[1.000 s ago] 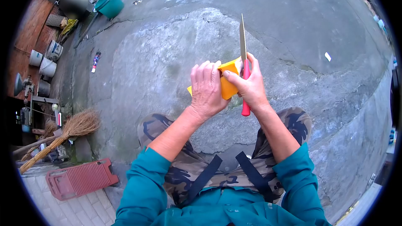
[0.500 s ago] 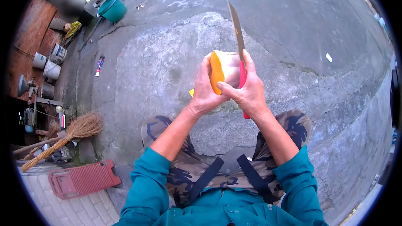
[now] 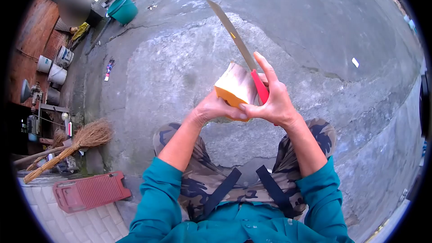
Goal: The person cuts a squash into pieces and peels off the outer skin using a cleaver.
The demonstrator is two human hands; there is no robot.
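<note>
My left hand [image 3: 213,107] is closed around a chunk of pumpkin [image 3: 236,84] from below and the left. Its cut face is orange, and its outer side is pale, whitish pink. In my right hand [image 3: 280,102] is a knife [image 3: 237,39] with a long blade and a red handle. The blade points up and to the left, away from me, beyond the chunk. My right index finger is stretched out, while the right thumb touches the chunk's near edge. Part of the handle is hidden behind my right hand.
Cracked concrete ground [image 3: 162,67] lies below my hands. On the left are a green bucket [image 3: 122,10], white pails [image 3: 57,74], a straw broom [image 3: 85,139] and a dark red ridged plastic piece [image 3: 92,191]. My knees in camouflage trousers [image 3: 310,139] flank the work.
The pumpkin chunk has turned so its pale side faces up and its orange face towards me. The knife has swung leftward. My right index finger has lifted off the knife.
</note>
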